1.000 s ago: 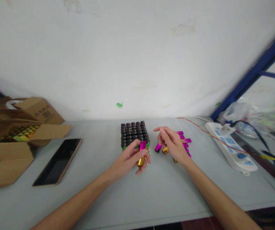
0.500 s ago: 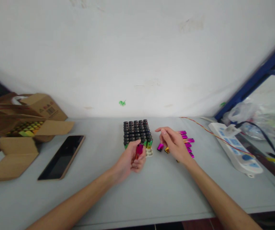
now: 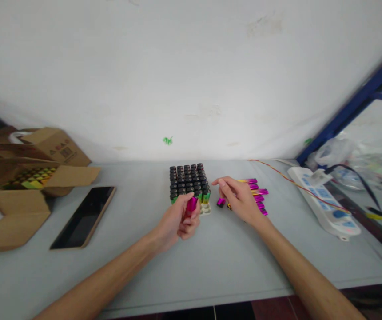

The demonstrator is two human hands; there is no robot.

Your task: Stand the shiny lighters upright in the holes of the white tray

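Observation:
My left hand [image 3: 181,218] is closed around a shiny magenta tube [image 3: 191,204], its thumb lying along the upper part. Just beyond it stands a block of upright black-topped tubes [image 3: 187,178] with green and yellow bodies, in close rows. They sit in a pale tray [image 3: 206,208] whose bare sockets show at the front right corner. My right hand [image 3: 237,195] is palm down with the index finger stretched left and nothing seen in its grasp; its inner fingers are partly hidden. Under and beside it lie several magenta-and-gold tubes [image 3: 260,192], one short dark-ended piece [image 3: 220,202] near its fingertips.
A phone [image 3: 83,218] lies at the left, beside an open cardboard box [image 3: 74,175] holding yellow and dark pieces. On the right are a white power strip [image 3: 324,204], a red-yellow wire [image 3: 280,174] and plastic bags [image 3: 337,155]. The wall [image 3: 191,80] bounds the back.
The magenta tube in my left hand is turned slightly, showing more of its magenta end. My right hand stays over the loose tubes. The whole view has shifted a little.

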